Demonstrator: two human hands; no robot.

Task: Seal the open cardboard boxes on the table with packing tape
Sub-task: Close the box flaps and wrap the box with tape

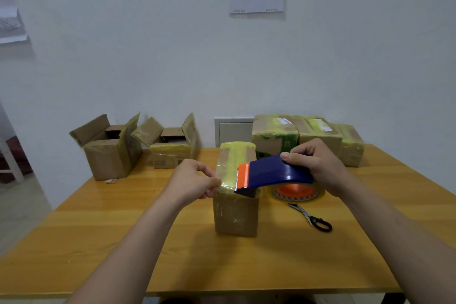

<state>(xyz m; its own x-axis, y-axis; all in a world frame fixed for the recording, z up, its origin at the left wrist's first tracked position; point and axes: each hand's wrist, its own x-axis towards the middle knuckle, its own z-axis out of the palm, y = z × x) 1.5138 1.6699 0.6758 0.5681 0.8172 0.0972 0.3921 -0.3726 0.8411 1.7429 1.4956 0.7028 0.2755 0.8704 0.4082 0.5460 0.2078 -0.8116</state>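
Both forearms reach forward over the desk (98, 242). Left hand (195, 181) pinches the yellowish tape (228, 181) at the near top edge of the centre box (235, 215). Right hand (318, 168) grips the blue tape dispenser (276, 171), its orange cutter on the box top. Two open boxes (108, 148) stand far left.

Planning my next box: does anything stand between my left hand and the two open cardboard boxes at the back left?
Nothing visible does. Only wooden tabletop lies between the left hand, pinching yellow tape on the middle brown box, and both open brown cardboard boxes. The black-handled scissors lie to the right.
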